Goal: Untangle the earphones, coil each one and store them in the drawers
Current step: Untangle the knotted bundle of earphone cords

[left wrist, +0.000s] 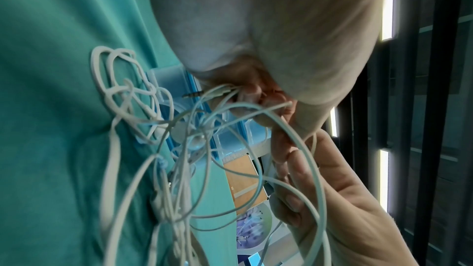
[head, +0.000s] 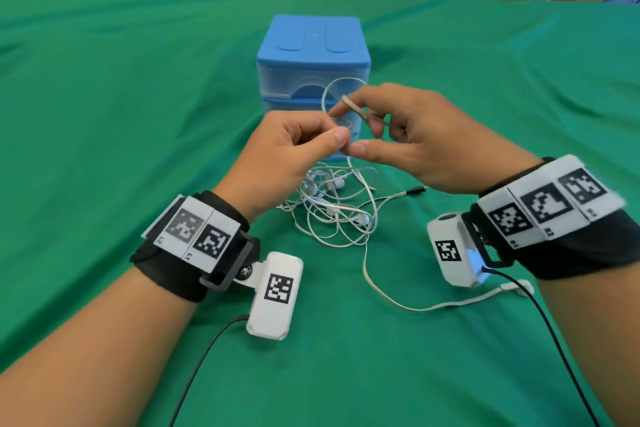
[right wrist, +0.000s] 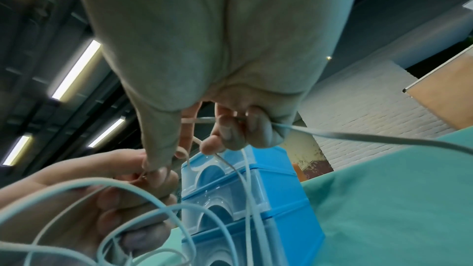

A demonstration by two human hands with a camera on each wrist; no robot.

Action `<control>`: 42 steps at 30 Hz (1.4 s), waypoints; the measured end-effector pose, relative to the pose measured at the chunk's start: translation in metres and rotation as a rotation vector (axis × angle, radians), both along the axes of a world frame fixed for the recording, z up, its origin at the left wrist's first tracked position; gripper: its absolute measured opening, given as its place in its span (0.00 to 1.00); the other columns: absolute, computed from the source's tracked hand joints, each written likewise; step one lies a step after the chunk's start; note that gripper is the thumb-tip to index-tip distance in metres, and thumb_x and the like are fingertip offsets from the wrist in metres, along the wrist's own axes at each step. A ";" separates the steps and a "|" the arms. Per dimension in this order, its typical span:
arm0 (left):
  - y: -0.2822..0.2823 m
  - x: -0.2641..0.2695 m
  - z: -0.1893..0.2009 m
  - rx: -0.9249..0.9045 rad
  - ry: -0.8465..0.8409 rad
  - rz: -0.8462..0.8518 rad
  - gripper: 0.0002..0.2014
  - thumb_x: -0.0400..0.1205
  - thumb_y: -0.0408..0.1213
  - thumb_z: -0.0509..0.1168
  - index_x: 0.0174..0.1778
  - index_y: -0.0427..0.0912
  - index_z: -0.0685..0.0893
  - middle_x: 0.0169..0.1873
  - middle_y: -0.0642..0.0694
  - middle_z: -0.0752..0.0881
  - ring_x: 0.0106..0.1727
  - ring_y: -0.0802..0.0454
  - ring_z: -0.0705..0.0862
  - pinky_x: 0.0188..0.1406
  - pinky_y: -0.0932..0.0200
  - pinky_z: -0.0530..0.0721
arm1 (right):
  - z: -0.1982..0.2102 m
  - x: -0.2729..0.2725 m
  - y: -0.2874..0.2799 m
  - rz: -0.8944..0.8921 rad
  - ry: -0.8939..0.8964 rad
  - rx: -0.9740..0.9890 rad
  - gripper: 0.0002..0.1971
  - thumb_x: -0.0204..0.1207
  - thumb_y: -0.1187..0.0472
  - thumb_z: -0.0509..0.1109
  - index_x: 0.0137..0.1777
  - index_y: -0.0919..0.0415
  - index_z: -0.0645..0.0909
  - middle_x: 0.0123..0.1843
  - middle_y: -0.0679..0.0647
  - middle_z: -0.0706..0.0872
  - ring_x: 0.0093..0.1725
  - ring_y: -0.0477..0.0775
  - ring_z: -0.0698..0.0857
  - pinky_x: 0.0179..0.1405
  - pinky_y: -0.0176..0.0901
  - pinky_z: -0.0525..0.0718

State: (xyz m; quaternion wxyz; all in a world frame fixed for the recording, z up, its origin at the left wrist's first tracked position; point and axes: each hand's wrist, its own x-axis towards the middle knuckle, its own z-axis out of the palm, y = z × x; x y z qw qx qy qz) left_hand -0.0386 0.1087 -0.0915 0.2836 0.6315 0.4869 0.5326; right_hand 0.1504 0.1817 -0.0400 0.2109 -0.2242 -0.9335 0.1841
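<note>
Left hand point(head: 294, 142) and right hand point(head: 412, 135) pinch lifted cable point(head: 341, 94), isolating one strand; tangle point(head: 332, 211) at 6 o'clock of drawers point(head: 313, 55).

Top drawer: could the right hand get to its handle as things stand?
Probably not yet: the right hand pinches a cord loop before the top drawer, and the left hand holds it too.
</note>
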 end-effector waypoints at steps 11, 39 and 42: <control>-0.003 0.001 0.002 -0.017 -0.004 0.014 0.11 0.86 0.35 0.68 0.37 0.41 0.87 0.31 0.31 0.81 0.34 0.48 0.73 0.38 0.55 0.71 | 0.016 0.020 0.018 -0.245 0.419 -0.025 0.15 0.82 0.55 0.68 0.38 0.66 0.81 0.26 0.51 0.69 0.27 0.43 0.66 0.29 0.40 0.64; -0.006 0.000 -0.002 -0.372 0.795 -0.103 0.20 0.70 0.72 0.68 0.55 0.73 0.83 0.57 0.63 0.79 0.66 0.56 0.74 0.74 0.38 0.68 | 0.024 0.069 0.039 -0.762 -0.149 0.082 0.12 0.72 0.51 0.73 0.53 0.45 0.75 0.55 0.51 0.81 0.58 0.61 0.80 0.66 0.67 0.76; -0.006 -0.001 -0.002 -0.389 0.791 -0.111 0.23 0.67 0.74 0.65 0.56 0.75 0.82 0.57 0.65 0.78 0.65 0.57 0.74 0.73 0.38 0.69 | 0.026 0.064 0.030 -0.692 -0.060 0.163 0.13 0.69 0.55 0.70 0.53 0.46 0.73 0.57 0.51 0.76 0.54 0.58 0.79 0.65 0.68 0.75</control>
